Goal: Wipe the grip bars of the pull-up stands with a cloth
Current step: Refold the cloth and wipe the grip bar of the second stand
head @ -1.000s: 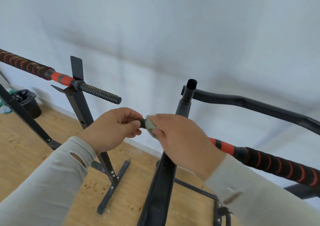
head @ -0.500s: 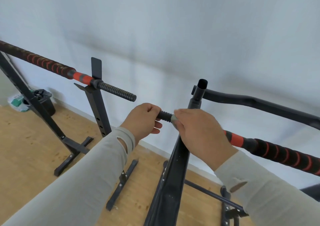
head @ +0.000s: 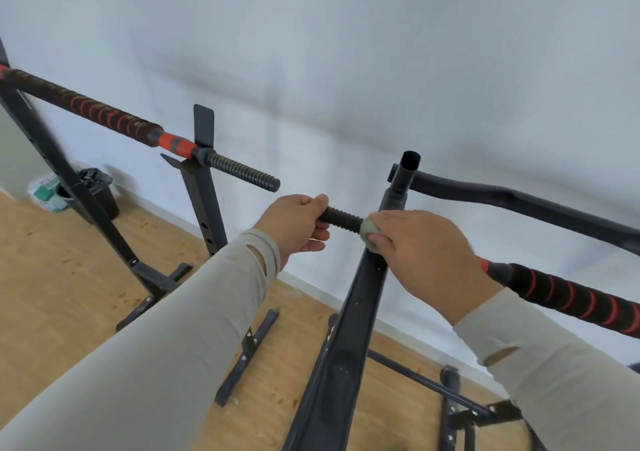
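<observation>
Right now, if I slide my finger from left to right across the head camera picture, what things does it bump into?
Black bin → left stand's ribbed bar end → left hand → green cloth → right hand → red-striped grip.

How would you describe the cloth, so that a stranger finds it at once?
Find the nearest black upright, in the middle. At its top a ribbed bar end sticks out leftward. The cloth is the small pale green wad that the right hand presses round this bar, the only green thing among black and red.
</observation>
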Motion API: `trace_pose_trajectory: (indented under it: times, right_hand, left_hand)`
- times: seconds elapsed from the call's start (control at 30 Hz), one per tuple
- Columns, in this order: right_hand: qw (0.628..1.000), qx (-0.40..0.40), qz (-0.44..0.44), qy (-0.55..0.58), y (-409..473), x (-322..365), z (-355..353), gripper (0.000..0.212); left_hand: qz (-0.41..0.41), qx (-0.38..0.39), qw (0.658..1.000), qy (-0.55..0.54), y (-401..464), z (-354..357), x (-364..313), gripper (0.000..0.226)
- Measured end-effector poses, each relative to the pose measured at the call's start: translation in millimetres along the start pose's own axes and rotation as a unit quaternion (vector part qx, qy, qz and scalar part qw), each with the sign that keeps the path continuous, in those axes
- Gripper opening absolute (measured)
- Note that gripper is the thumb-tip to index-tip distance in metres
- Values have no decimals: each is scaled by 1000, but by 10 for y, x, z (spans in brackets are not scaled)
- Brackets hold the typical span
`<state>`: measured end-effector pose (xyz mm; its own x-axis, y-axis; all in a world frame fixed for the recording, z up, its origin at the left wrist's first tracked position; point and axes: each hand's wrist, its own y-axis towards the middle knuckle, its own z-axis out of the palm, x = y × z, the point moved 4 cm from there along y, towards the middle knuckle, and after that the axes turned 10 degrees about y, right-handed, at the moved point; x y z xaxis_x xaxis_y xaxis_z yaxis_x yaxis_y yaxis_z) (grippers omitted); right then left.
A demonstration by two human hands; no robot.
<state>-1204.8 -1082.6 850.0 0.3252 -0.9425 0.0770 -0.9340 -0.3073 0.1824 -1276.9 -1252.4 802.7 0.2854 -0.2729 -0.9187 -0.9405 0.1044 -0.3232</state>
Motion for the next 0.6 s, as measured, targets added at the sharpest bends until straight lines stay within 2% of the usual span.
trace_pose_trajectory:
  times: [0.07, 0.17, 0.3, 0.43, 0.53, 0.6]
  right_hand:
    - [1000, -8, 28, -10, 120, 127, 52, 7]
    - [999, -49, 17, 3, 350, 367, 160, 3]
    - [997, -72, -14, 27, 480, 522, 275, 21]
    - [997, -69, -23, 22, 246, 244, 195, 16]
    - [998, -47, 12, 45, -29, -35, 66, 27]
    - [995, -62, 31, 77, -184, -167, -25, 32]
  left_hand:
    - [-3, -4, 1000, -5, 5, 3, 23, 29]
    - [-19, 23, 998, -54, 1, 23, 79, 28]
    - [-54, 63, 984, -156, 9, 10, 139, 23]
    - [-32, 43, 996, -65, 60, -8, 139, 35]
    - [-15, 16, 999, -29, 70, 28, 119, 40]
    - [-18, 8, 1000, -20, 75, 37, 116, 42]
